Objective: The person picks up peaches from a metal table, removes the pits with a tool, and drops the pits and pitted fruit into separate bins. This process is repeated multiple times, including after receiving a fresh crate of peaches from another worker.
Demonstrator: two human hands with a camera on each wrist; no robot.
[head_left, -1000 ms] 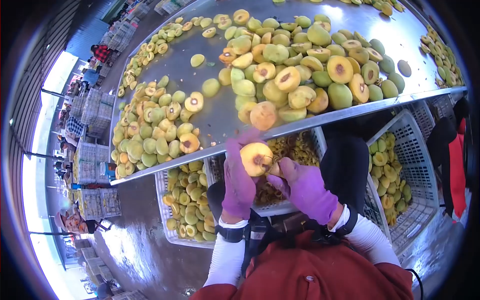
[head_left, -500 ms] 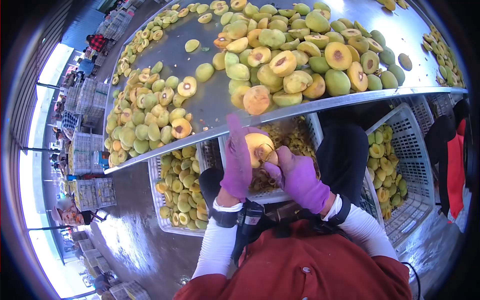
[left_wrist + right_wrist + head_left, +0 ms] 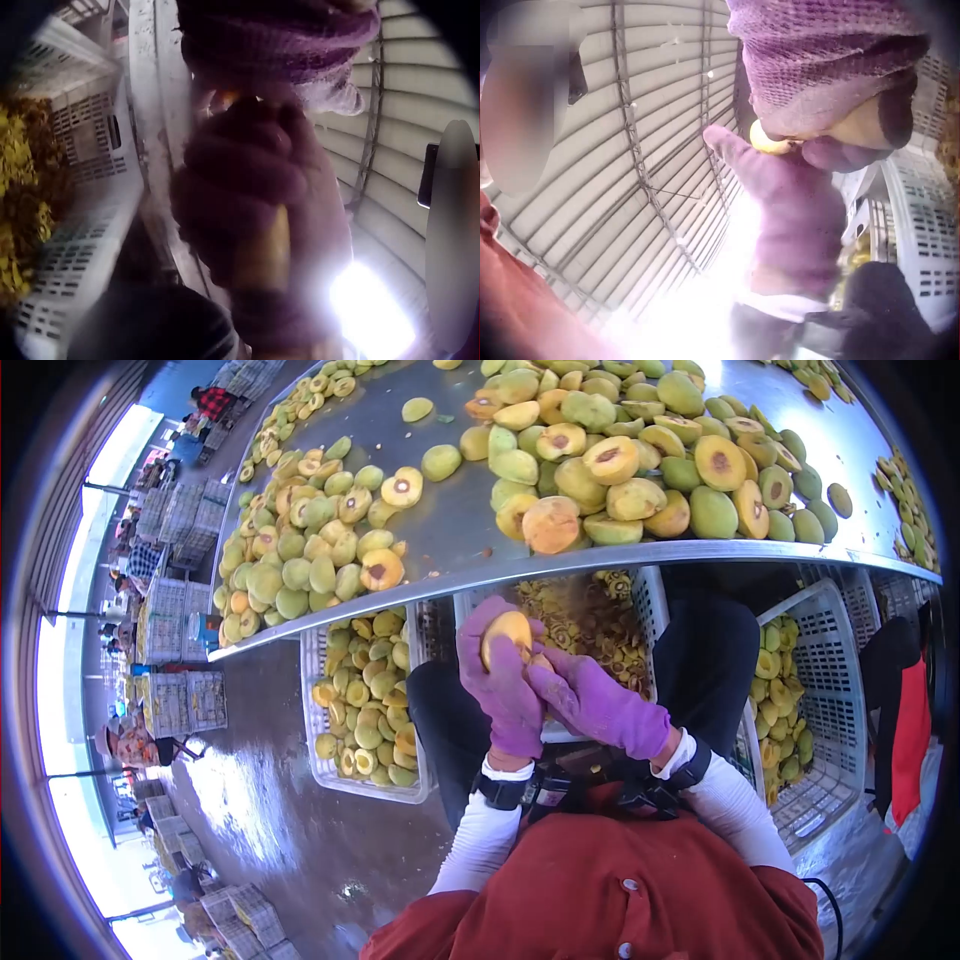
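Observation:
Raised over my lap, my purple-gloved left hand (image 3: 495, 685) holds a yellow-fleshed peach half (image 3: 507, 635), its fingers and thumb around the sides. My right hand (image 3: 608, 707), gloved alike, is right up against the fruit and the left hand. It grips a tool by a wooden handle (image 3: 866, 124), whose dark butt end sticks out of the fist in the right wrist view. The same handle (image 3: 266, 251) shows in the left wrist view. The tool's working end is hidden among the fingers. A sliver of the peach half (image 3: 769, 139) shows between the hands there.
A metal table (image 3: 455, 515) ahead bears a left pile of peach halves (image 3: 300, 550) and a larger right one (image 3: 640, 470). Under its edge stand a crate of peach halves (image 3: 365, 710), a crate of scraps (image 3: 655, 605) between my knees, and another crate (image 3: 825, 690) at right.
The peach half has turned: its cut face with a thin loop at the centre faced the head camera earlier and is now mostly turned away. The left fingers have closed further around it.

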